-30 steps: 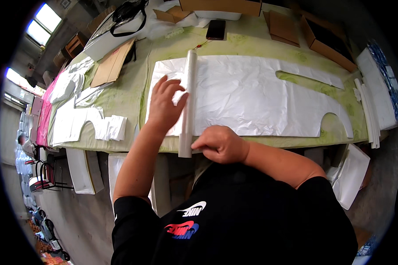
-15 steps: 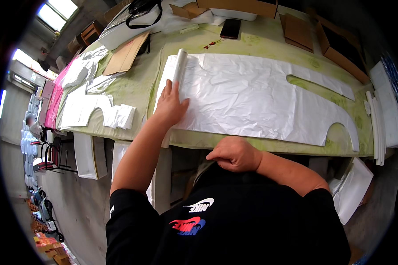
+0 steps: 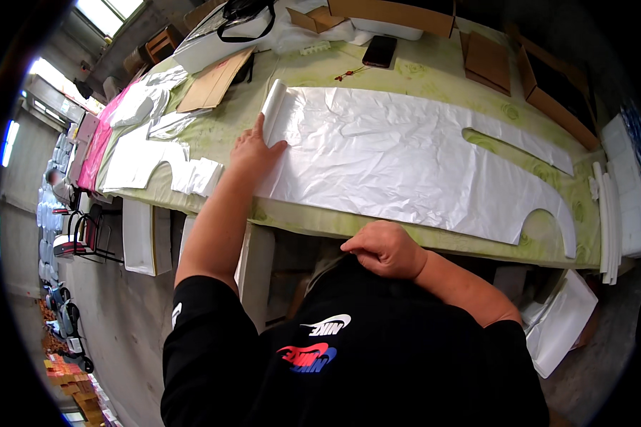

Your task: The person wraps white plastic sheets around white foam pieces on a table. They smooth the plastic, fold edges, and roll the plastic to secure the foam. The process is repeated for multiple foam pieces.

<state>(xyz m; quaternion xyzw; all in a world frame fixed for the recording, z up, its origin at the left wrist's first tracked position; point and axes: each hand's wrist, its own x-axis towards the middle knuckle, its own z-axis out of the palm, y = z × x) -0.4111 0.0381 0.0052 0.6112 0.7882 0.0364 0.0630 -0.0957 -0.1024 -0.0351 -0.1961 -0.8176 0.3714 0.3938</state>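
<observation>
A thin white plastic apron (image 3: 377, 156) lies spread across the table, wrinkled, with its long straps and curved cutouts toward the right. At its left end is a narrow white roll (image 3: 274, 99). My left hand (image 3: 255, 151) rests flat there, fingers apart, the index finger stretched along the roll and the thumb pointing right over the sheet. My right hand (image 3: 388, 249) is closed in a loose fist in front of my body, just below the table's front edge and apart from the apron. Nothing shows sticking out of that fist.
A green patterned cloth covers the table (image 3: 299, 215). At the left lie folded white plastic pieces (image 3: 146, 162) and a cardboard sheet (image 3: 214, 80). A phone (image 3: 379, 52) sits at the back. Cardboard boxes (image 3: 559, 89) and white rolls (image 3: 605, 224) stand at the right.
My left hand and the roll have shifted left to the sheet's left end. White film that showed left of the roll is no longer visible. My right hand remains a fist; the view has shifted slightly.
</observation>
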